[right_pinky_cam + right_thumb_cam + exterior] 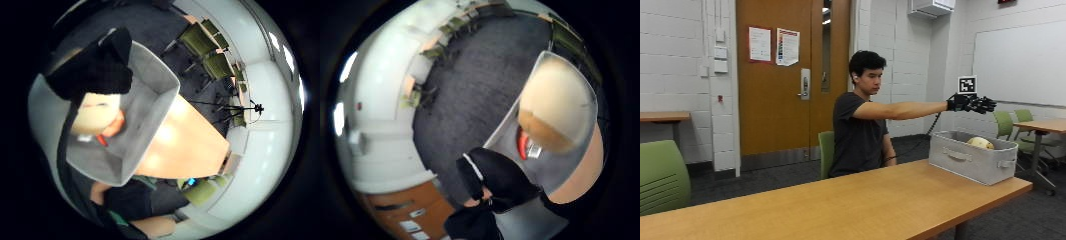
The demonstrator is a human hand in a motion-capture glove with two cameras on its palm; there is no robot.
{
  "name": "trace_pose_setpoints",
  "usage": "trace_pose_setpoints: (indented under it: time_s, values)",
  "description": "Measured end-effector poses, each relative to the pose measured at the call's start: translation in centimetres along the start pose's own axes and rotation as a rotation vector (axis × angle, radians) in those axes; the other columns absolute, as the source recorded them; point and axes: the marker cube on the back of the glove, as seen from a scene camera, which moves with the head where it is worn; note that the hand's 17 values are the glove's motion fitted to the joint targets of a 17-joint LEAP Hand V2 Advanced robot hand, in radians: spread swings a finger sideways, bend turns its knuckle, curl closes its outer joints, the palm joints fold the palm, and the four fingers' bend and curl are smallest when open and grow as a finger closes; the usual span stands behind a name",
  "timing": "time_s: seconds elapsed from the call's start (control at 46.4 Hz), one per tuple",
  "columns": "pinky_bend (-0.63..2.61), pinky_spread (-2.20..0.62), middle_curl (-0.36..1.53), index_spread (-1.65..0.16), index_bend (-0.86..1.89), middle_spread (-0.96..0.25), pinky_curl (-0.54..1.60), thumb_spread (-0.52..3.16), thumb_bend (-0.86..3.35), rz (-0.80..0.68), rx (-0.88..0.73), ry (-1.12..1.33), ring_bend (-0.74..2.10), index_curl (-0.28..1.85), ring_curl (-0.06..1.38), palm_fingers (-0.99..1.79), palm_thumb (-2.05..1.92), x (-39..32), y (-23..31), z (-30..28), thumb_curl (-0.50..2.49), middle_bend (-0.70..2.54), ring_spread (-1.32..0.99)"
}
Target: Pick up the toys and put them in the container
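Note:
My gloved right hand [973, 104] is stretched out at arm's length, a little above the grey fabric container [971, 157] at the table's right end. Its fingers are spread and hold nothing. A cream, rounded toy [980, 143] lies inside the container, its top showing over the rim. In the little finger side palm view the toy [97, 117] with an orange-red part sits on the container's floor [150, 100], and gloved fingers [95, 70] hang over one corner. The thumb side palm view shows the same toy [557, 110], the container wall [560, 170] and the glove [495, 180].
The long wooden table [873, 200] runs left from the container. A green chair [660, 175] stands at the near left, and another table with green chairs [1033, 125] stands behind the container. A tripod [240, 107] stands on the dark carpet.

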Motion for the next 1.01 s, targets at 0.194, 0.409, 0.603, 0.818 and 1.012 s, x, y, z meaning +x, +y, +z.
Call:
trace_pose_setpoints:
  time_s: [0.194, 0.409, 0.603, 0.818, 1.012]
  values:
    - [1.16, -0.1, 0.46, -0.28, 0.11, -0.09, 0.41, 0.98, -0.12, 0.06, 0.026, -0.09, 0.52, 0.09, 0.3, -0.19, -0.14, 2.9, 1.9, -1.4, 0.52, 0.14, -0.12]
    - [1.07, -0.06, 0.43, -0.27, 0.13, -0.05, 0.37, 1.01, -0.11, -0.002, 0.049, 0.064, 0.54, 0.12, 0.3, -0.1, -0.14, 3.9, 7.8, -1.1, 0.38, 0.19, -0.08]
    - [0.86, -0.07, 0.44, -0.28, 0.21, -0.05, 0.31, 1.03, -0.1, 0.208, 0.072, 0.128, 0.47, 0.19, 0.29, -0.08, -0.14, 12.1, 10.8, 0.4, 0.3, 0.22, -0.12]
    - [0.72, -0.09, 0.44, -0.27, 0.19, -0.05, 0.28, 1.04, -0.1, 0.299, 0.089, 0.123, 0.39, 0.25, 0.27, -0.05, -0.14, 19.0, 15.4, 1.8, 0.23, 0.21, -0.18]
    - [0.64, -0.12, 0.44, -0.25, 0.21, -0.07, 0.27, 1.04, -0.1, 0.333, 0.115, 0.114, 0.34, 0.3, 0.26, 0.0, -0.14, 21.2, 17.7, 2.5, 0.19, 0.21, -0.25]
